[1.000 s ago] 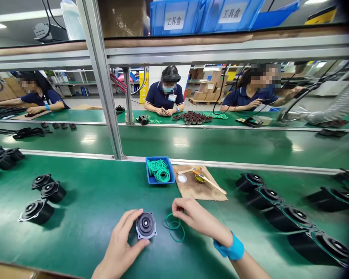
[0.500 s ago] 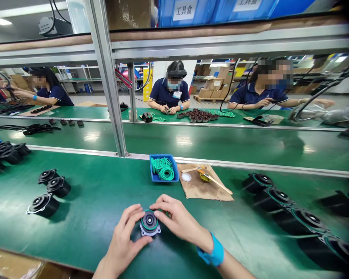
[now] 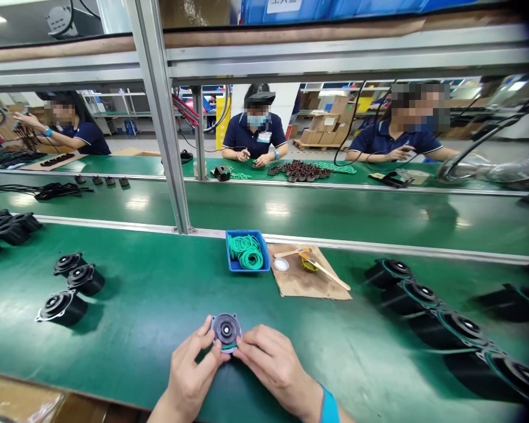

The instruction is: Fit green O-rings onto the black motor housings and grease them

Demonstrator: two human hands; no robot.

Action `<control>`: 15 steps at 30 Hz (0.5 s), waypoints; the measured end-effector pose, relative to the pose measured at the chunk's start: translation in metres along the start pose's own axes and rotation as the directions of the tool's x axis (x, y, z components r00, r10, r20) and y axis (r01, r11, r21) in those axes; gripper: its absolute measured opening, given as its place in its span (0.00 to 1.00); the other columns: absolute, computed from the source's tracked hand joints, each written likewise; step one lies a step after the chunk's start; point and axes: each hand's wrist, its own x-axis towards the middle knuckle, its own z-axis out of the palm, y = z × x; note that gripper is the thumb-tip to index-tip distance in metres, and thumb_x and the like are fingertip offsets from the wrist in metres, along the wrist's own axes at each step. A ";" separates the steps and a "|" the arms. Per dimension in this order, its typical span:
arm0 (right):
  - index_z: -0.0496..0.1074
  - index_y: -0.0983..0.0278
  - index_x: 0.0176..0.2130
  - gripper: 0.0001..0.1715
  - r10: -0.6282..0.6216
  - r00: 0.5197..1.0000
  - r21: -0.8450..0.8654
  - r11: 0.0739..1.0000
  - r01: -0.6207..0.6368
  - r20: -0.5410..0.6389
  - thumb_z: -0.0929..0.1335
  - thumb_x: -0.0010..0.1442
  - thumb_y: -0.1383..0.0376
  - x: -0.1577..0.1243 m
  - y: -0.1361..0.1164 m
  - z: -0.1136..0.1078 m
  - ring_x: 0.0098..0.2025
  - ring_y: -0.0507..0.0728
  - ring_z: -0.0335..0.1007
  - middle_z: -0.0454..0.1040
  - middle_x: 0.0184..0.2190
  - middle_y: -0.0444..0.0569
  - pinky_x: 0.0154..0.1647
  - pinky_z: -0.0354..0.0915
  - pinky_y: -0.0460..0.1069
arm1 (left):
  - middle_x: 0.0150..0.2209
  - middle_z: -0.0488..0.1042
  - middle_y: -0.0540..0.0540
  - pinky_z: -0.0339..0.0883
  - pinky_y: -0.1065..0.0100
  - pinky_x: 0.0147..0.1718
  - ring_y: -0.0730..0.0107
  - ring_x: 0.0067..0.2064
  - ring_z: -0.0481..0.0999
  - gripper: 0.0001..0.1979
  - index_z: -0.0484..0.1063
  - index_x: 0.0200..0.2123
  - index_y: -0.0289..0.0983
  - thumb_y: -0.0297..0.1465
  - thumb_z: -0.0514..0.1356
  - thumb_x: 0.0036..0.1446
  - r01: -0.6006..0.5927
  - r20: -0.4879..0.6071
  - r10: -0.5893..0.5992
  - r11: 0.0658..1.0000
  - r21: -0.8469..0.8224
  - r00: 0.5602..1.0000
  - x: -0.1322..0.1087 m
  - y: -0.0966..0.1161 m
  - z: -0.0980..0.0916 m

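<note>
Near the front edge of the green workbench (image 3: 158,305), about midway along it, both hands close on one round black motor part (image 3: 226,331) that sits on the mat. The left hand (image 3: 189,376) curls its fingertips against the part's left and lower rim; the right hand (image 3: 273,367) presses thumb and forefinger on its lower right rim. Bare mat lies open all around the hands, out to three black parts (image 3: 70,288) toward the left edge and a row of ringed parts (image 3: 427,305) toward the right edge. At the rear edge stand a blue tray of green rings (image 3: 247,251) and a cardboard sheet (image 3: 308,281). Half a second ago the right fingers arched over the part's top; now both hands grip from below. The part shows a grey flanged rim, a dark face with a pale centre hub, and a sliver of green ring at its lower edge.
</note>
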 end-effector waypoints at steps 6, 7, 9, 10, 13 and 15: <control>0.69 0.70 0.45 0.10 -0.053 0.986 -0.050 0.997 0.061 0.156 0.63 0.63 0.74 -0.011 -0.004 0.001 0.36 0.53 0.67 0.74 0.38 0.51 0.35 0.63 0.50 | 0.38 0.71 0.40 0.75 0.67 0.43 0.53 0.52 0.75 0.11 0.72 0.40 0.30 0.14 0.57 0.56 -0.064 0.008 0.064 0.991 0.118 0.998 0.005 0.012 -0.003; 0.69 0.70 0.46 0.11 -0.062 0.988 -0.043 0.997 0.068 0.143 0.63 0.63 0.74 -0.012 -0.004 0.001 0.37 0.53 0.68 0.74 0.39 0.51 0.36 0.64 0.49 | 0.39 0.71 0.39 0.75 0.67 0.43 0.52 0.51 0.75 0.12 0.73 0.41 0.31 0.14 0.57 0.56 -0.066 0.013 0.065 0.989 0.132 0.998 0.003 0.014 -0.003; 0.71 0.67 0.44 0.10 0.004 0.998 0.043 0.999 -0.007 0.070 0.65 0.63 0.73 -0.012 -0.002 0.001 0.37 0.51 0.69 0.74 0.38 0.48 0.36 0.65 0.47 | 0.40 0.70 0.40 0.75 0.69 0.43 0.55 0.52 0.75 0.14 0.73 0.43 0.34 0.15 0.56 0.58 -0.010 0.029 0.007 0.997 0.079 1.000 0.000 0.015 -0.002; 0.72 0.65 0.41 0.07 0.078 0.997 0.108 0.991 -0.081 0.030 0.66 0.62 0.73 -0.010 -0.001 0.001 0.37 0.49 0.68 0.73 0.36 0.46 0.36 0.65 0.44 | 0.41 0.70 0.41 0.74 0.69 0.44 0.58 0.52 0.75 0.14 0.73 0.43 0.36 0.16 0.57 0.58 0.048 0.037 -0.049 0.999 0.015 0.998 -0.002 0.014 -0.002; 0.73 0.64 0.43 0.16 0.302 0.953 0.204 0.932 -0.299 0.019 0.74 0.55 0.60 -0.001 -0.001 0.007 0.44 0.51 0.68 0.71 0.42 0.50 0.45 0.68 0.45 | 0.46 0.69 0.46 0.74 0.69 0.46 0.68 0.49 0.76 0.10 0.71 0.44 0.42 0.25 0.60 0.60 0.286 0.122 -0.271 0.950 -0.129 0.955 -0.003 0.000 -0.013; 0.66 0.69 0.58 0.49 0.342 0.928 0.123 0.925 -0.360 0.149 0.76 0.45 0.48 0.007 -0.002 0.013 0.55 0.61 0.62 0.65 0.53 0.60 0.57 0.65 0.54 | 0.49 0.69 0.47 0.73 0.62 0.47 0.65 0.49 0.74 0.11 0.68 0.47 0.43 0.33 0.61 0.60 0.376 0.162 -0.369 0.927 -0.011 0.915 0.002 -0.021 -0.032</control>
